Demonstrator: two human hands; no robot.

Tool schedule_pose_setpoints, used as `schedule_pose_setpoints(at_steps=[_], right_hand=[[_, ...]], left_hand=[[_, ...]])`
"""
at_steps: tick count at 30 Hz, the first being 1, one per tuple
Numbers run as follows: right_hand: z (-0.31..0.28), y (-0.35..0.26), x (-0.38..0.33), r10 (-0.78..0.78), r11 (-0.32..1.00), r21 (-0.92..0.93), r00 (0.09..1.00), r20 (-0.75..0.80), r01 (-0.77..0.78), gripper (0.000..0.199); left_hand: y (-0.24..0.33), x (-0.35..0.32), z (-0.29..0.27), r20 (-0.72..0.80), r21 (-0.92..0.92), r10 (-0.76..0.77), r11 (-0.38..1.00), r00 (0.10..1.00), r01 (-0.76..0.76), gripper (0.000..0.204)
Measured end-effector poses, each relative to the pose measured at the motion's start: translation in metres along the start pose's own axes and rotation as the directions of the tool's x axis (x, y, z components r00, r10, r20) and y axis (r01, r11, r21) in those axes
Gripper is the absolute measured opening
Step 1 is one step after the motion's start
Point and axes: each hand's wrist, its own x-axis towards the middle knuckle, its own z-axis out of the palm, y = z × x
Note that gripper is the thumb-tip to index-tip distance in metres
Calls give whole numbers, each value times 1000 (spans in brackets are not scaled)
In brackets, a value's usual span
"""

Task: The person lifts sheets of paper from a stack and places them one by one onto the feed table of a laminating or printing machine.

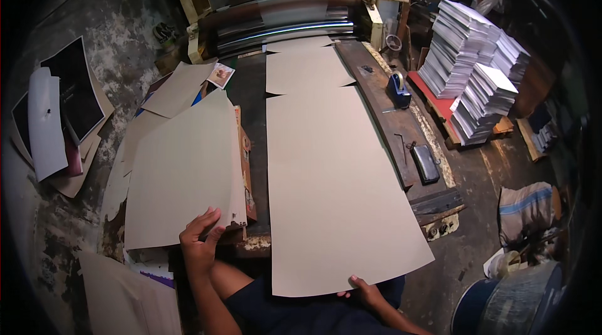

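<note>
1. The front board sheet (338,178) lies on the bench (254,100), lined up with the roller machine (285,32); its near edge overhangs on the side away from the machine.
2. Right hand (367,295): fingers clamped on that overhanging edge, thumb above, probably keeping it level and square to the machine.
3. Left hand (202,234): fingers over the board stack (179,172) at its corner farthest from the machine; I cannot tell whether they grip.
4. The stack stands left of the machine's line, presumably for easy reach.

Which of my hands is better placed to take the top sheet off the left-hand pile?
Likely your left hand: it's at the near right corner of the pile, while your right hand pinches the near sheet's edge.
</note>
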Motion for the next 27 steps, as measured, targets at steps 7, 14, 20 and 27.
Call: schedule_pose_setpoints(at_steps=[7, 14, 20, 27], right_hand=[[0, 8, 0, -15, 1000, 19, 1000, 3, 15, 45], [0, 8, 9, -25, 999, 37, 999, 32, 24, 44], [12, -14, 30, -6, 975, 222, 995, -103, 29, 41], [4, -26, 69, 54, 937, 347, 998, -42, -36, 48]], left_hand=[[11, 3, 7, -98, -88, -141, 987, 985, 133, 32], [-2, 1, 18, -216, -43, -141, 990, 966, 135, 34], [2, 0, 25, -278, 99, -174, 973, 945, 208, 34], [12, 1, 33, -356, 64, -72, 993, 932, 101, 22]])
